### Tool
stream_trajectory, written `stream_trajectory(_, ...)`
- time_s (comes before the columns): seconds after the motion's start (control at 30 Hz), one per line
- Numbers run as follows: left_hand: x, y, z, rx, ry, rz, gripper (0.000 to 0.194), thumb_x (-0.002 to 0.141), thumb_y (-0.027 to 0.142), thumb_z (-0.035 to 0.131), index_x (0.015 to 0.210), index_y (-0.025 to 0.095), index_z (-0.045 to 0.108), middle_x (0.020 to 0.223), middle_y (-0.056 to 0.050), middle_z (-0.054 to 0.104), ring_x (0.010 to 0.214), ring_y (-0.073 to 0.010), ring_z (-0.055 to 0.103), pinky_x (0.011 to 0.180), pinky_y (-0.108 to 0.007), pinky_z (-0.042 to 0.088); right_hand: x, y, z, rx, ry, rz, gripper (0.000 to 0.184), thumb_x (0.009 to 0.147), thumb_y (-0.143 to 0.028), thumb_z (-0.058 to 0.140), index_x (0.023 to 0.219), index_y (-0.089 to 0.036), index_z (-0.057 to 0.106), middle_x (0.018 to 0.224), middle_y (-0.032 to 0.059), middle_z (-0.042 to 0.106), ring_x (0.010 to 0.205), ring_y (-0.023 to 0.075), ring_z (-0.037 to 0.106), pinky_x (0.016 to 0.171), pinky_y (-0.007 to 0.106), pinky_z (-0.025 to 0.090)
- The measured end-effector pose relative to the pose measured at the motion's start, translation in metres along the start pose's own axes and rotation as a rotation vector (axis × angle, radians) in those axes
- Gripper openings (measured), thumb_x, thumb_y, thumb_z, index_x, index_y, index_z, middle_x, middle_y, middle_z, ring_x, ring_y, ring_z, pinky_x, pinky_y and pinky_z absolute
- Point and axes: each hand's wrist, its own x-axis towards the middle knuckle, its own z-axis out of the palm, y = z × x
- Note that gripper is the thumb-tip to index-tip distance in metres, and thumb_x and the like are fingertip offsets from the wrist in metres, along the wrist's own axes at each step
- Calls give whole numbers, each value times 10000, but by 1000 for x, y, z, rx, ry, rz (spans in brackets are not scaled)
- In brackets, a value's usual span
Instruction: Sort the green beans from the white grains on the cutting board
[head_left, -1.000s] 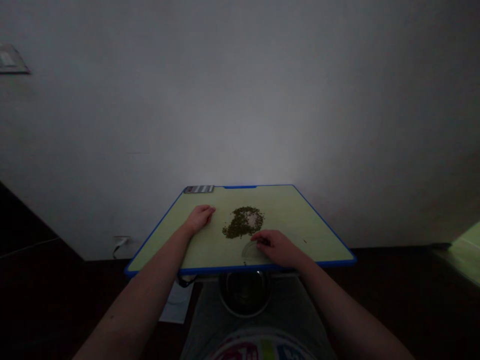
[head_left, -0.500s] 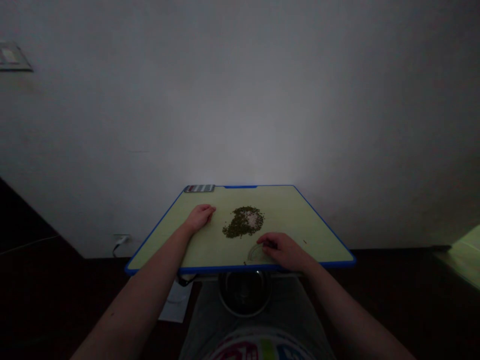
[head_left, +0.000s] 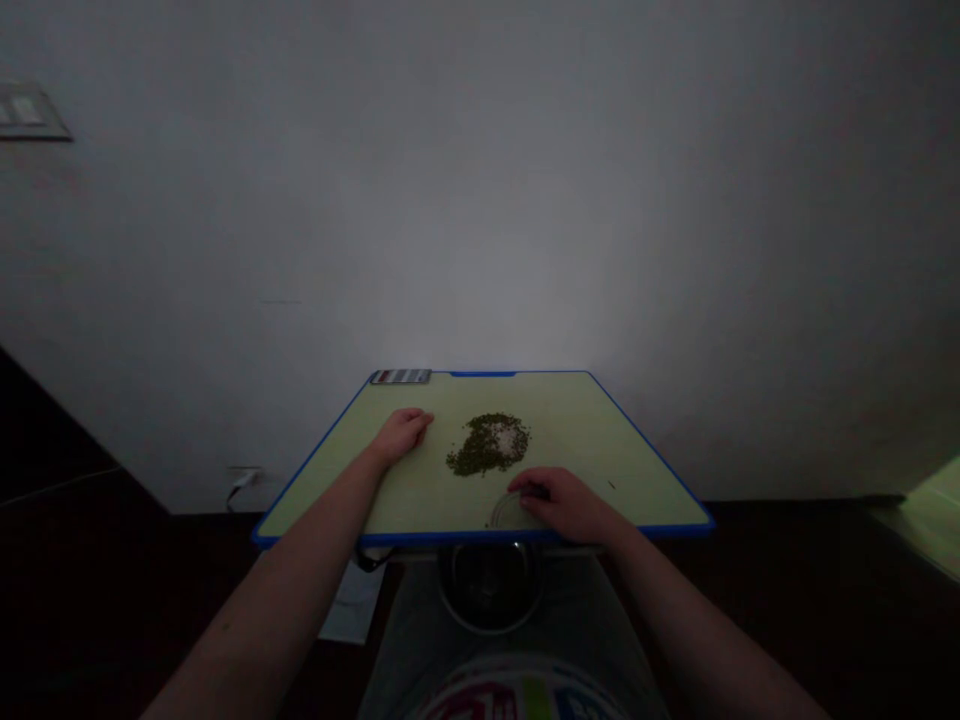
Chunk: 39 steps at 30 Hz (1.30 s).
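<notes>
A loose pile of small green beans or grains (head_left: 480, 452), with a paler patch of pinkish-white ones (head_left: 510, 438), lies mid-table. My left hand (head_left: 403, 434) rests on the tabletop left of the pile, its fingers folded in, with nothing visible in them. Close to the front edge, my right hand (head_left: 562, 500) bends its fingers and thumb around one side of a clear, thin curved thing (head_left: 501, 510); its full shape is hidden and too faint to name. A tiny dark speck (head_left: 487, 525) lies at the left of that curve.
The pale yellow-green table (head_left: 592, 420) has a blue rim. A phone-like flat panel (head_left: 401, 377) lies at the back left corner. Below the front edge, a metal bowl (head_left: 489, 590) sits on my lap. A small dark sliver (head_left: 611, 485) lies at right. A wall stands behind.
My right hand has shifted slightly left along the front edge, and the clear curve and the dark speck with it. My left hand and the pile look the same.
</notes>
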Motion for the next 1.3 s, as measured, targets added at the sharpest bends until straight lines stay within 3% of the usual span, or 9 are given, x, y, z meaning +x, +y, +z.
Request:
stream_trajectory(0.13,0,1,0,2,4,-1,390,730,462,473,467,177,436,378,43,400,380,-90,350,446,-243,282,9,1,3,-25,56,-6,270,759,-180,510,996,-172,638,889,53,660,771,151,580,690,262,440)
stream_trajectory(0.3,-1,3,0,-5,-18,-10,387,736,468,468,480,179,432,378,46,403,375,-91,349,439,-243,282,19,-1,9,-24,23,-26,259,754,-171,517,980,-167,643,783,36,645,702,136,568,645,244,431)
stream_trajectory(0.63,1,-1,0,-33,-19,-13,390,721,488,480,490,177,438,390,44,417,376,-89,349,439,-242,283,1,-5,0,-27,-11,-23,266,763,-184,506,992,-176,643,887,49,662,796,158,583,724,273,445)
stream_trajectory(0.83,-1,2,-1,-32,-16,-12,389,722,478,477,478,177,436,378,47,402,376,-88,348,444,-241,282,-16,10,-14,-26,84,53,281,769,-207,489,1005,-176,637,963,65,656,858,179,584,775,297,441)
stream_trajectory(0.97,-1,3,0,-38,-19,-3,385,722,467,476,472,177,432,375,47,400,375,-87,343,438,-240,272,-22,29,-25,-139,211,163,299,778,-227,465,1023,-164,625,805,46,654,712,160,578,670,275,437)
stream_trajectory(1.13,-3,8,0,-43,-25,-8,392,719,471,475,462,180,419,367,47,385,372,-85,328,432,-240,262,-11,41,-33,-286,332,246,309,780,-231,470,1036,-155,625,774,50,653,712,161,580,690,272,422)
stream_trajectory(1.3,-6,13,-1,-54,-24,-27,378,714,460,485,468,180,420,374,45,398,373,-85,336,438,-243,275,10,42,-32,-376,363,273,325,793,-224,464,1069,-151,618,851,71,666,778,172,594,737,270,421)
